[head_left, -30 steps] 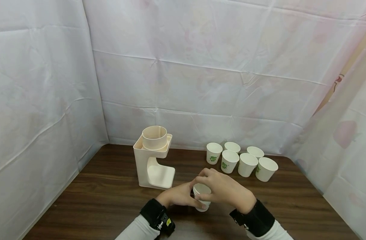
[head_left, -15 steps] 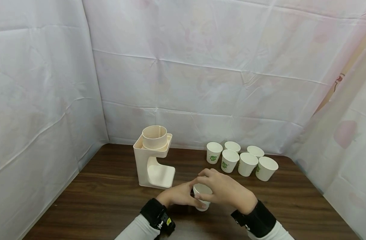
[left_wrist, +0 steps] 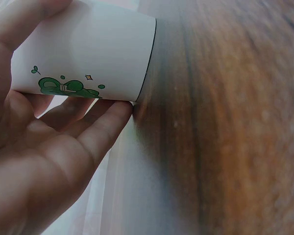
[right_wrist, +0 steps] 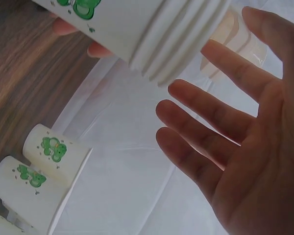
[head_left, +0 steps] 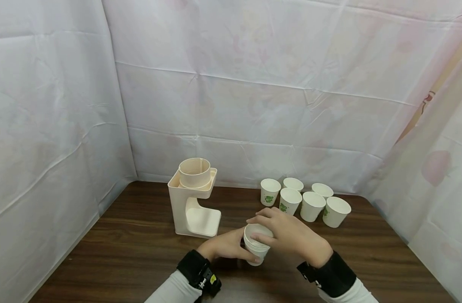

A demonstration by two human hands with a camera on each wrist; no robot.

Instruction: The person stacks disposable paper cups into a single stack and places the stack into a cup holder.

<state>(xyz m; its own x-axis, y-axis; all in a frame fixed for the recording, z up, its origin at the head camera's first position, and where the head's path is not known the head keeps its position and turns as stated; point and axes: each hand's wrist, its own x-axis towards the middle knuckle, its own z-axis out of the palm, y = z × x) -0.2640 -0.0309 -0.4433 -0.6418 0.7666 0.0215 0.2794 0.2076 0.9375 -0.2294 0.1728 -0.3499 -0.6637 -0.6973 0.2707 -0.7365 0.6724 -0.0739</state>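
Note:
A stack of nested white paper cups [head_left: 261, 251] stands upright near the table's front edge in the head view. My left hand [head_left: 227, 246] holds it low, thumb on the near side and fingers behind. The left wrist view shows the lowest cup [left_wrist: 93, 54], its green cartoon print and the fingers against its wall. Over the stack's right rim hovers my right hand [head_left: 291, 237], fingers spread. From the right wrist, several stacked rims [right_wrist: 179, 41] show, and the right fingertips [right_wrist: 169, 107] look apart from them, holding nothing.
A cream stand [head_left: 181, 214] with a round open cylinder [head_left: 195, 180] on top and a flat base stands left of the stack. Several single paper cups [head_left: 312, 206] sit upright at the back right of the brown table [head_left: 128, 252]. White cloth [head_left: 231, 113] hangs behind.
My right hand has loosened from the stack's rim and drawn slightly right and away. More of the stacked rims now shows, and the stack's top leans a little right. My left hand stays put.

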